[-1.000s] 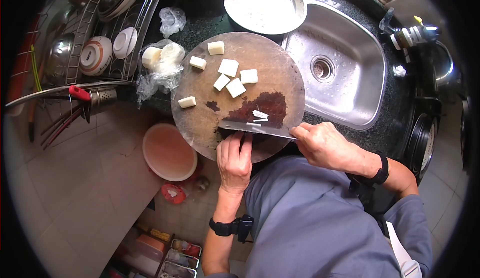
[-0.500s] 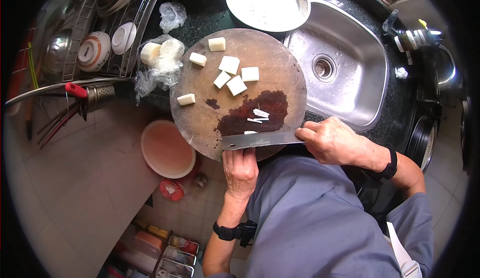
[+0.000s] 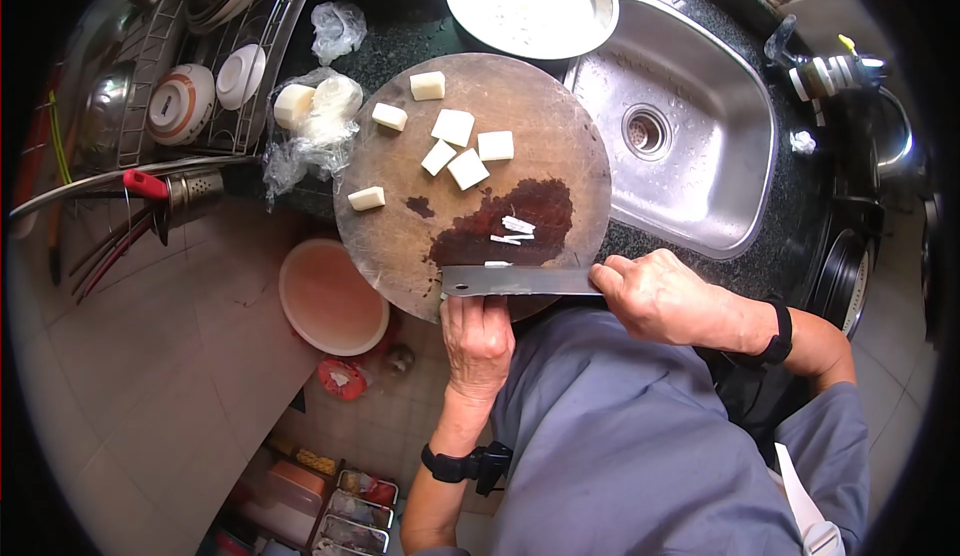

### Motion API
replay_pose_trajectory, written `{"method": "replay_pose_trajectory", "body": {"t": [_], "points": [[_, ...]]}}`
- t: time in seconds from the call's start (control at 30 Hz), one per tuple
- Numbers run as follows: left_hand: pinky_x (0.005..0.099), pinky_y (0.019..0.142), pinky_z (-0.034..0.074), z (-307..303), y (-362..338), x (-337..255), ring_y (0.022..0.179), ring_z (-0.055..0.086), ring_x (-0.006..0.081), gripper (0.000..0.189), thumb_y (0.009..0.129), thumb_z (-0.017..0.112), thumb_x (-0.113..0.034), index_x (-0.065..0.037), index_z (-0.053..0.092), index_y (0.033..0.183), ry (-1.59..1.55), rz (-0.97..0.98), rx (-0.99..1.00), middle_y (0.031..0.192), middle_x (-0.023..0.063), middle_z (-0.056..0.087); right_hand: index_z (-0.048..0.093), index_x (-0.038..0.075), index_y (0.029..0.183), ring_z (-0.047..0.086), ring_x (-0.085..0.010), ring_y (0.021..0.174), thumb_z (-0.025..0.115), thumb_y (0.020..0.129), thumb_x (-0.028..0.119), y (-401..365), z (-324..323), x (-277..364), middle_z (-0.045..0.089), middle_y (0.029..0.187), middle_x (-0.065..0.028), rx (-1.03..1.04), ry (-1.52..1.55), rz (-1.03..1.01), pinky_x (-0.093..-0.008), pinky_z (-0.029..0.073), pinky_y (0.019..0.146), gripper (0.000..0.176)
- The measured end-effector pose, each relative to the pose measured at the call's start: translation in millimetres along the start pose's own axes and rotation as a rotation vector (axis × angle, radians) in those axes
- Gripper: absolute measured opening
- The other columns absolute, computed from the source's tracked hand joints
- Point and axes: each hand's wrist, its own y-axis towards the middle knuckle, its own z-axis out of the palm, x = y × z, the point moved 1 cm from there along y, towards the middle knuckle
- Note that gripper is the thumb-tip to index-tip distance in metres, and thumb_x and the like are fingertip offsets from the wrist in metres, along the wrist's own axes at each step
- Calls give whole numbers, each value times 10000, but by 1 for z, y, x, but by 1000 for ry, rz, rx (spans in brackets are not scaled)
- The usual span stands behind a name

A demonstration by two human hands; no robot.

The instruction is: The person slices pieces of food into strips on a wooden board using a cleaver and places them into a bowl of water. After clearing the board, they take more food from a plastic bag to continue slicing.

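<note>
Closest in, the left hand [image 3: 478, 341] lies knuckles up at the near rim of the round cutting board [image 3: 385, 241]. Its fingertips disappear under the flat of the cleaver [image 3: 515, 280], so I cannot tell whether that grip pinches anything. Just to its right, the right hand [image 3: 660, 296] is clenched round the cleaver's handle, which the fist hides entirely. Only the blade shows, broad side up, reaching leftward across the left fingers. Just beyond the blade, on a dark wet patch [image 3: 470, 241] of the board, lie a few thin white slivers [image 3: 515, 226], too small to identify. Farther from both grips, white cubes [image 3: 455, 151] are scattered over the board's far half. Beyond the board's far left edge sits a crumpled plastic bag [image 3: 300, 151] with more white blocks, their number unclear. Far right of the grips is the steel sink [image 3: 700, 156] set in the dark tabletop [image 3: 410, 36]. A steel dish [image 3: 530, 1] stands at the top, its contents lost in glare.
</note>
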Motion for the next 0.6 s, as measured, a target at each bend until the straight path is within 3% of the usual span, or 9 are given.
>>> {"method": "replay_pose_trajectory", "body": {"t": [0.1,0.23,0.43,0.5,0.6], "points": [[453,797,477,-1,2,-1,954,576,363,238,792,614,19,44,652,1026,10,8,0,1113,198,595,491,-31,825,593,-373,568,598,713,-13,3,1,2,547,696,-178,53,8,8,-452,472,510,157],[465,821,478,-3,2,-3,984,576,375,240,806,611,17,45,653,1041,34,1,13,1130,194,595,494,-33,852,601,-379,588,597,703,-8,19,6,9,559,720,-181,-13,8,-49,-455,486,537,183],[433,874,489,-15,7,2,990,593,341,265,809,643,9,35,665,1072,-87,-39,39,1109,157,610,472,-21,794,576,-397,551,585,752,-30,12,18,1,546,694,-182,-188,72,18,-463,469,497,121],[405,866,502,-25,6,4,978,605,327,266,800,676,36,17,683,1065,-85,-167,-99,1084,152,628,454,-16,766,565,-400,534,576,772,-43,6,15,2,531,675,-183,-171,103,42,-462,454,472,125],[409,860,501,-35,2,13,972,606,326,265,784,694,49,16,684,1048,-115,-338,-104,1081,146,629,450,-16,766,566,-395,534,578,767,-50,2,16,6,522,664,-184,-92,99,17,-458,448,465,132]]}}
